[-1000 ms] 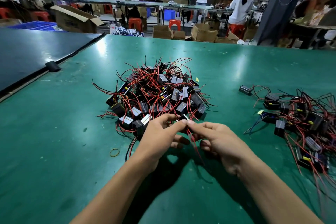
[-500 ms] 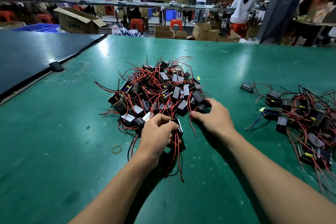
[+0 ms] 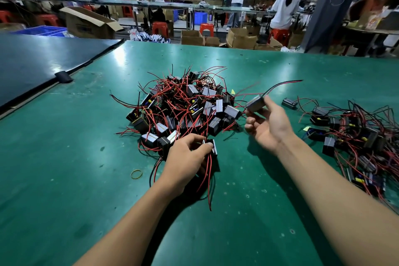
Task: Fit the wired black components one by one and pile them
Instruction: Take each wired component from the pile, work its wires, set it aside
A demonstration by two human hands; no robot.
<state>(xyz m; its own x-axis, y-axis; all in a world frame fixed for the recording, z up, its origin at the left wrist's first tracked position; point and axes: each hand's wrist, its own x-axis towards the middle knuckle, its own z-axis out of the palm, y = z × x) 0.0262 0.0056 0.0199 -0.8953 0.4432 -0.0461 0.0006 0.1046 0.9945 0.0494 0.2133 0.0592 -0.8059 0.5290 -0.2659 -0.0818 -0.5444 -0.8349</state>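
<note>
Gripping one component [image 3: 212, 147] in the left hand [image 3: 185, 157], curled round it low over the table [image 3: 64, 179] at the near edge of the heap [image 3: 185, 106], with its red and black wires trailing nearward. Pinching a second component [image 3: 255, 102] between thumb and fingertips of the right hand [image 3: 269, 125], raised clear of the heap just to its right, palm turned up, with its leads [image 3: 282, 84] arcing off far and right. Probably kept apart like this to draw the tangled leads free before bringing the two together for fitting; holding the first low and steady looks like a way of keeping it ready as the mating half. Apparently reserving the centre of the table for loose stock and the right side for the pile [image 3: 356, 136] of finished ones, well apart from the heap, so as not to mix them. Leaving one stray piece [image 3: 289, 102] between the right hand and that pile, and a rubber band [image 3: 136, 174] flat on the table, left of the left wrist. Against half a second ago: no longer reaching into the right edge of the heap with the right hand, but lifted out of it and holding a component taken from there; keeping the left hand's grip and place much the same. Against a second ago: no longer working both hands close together at the near edge, now spread well apart.
</note>
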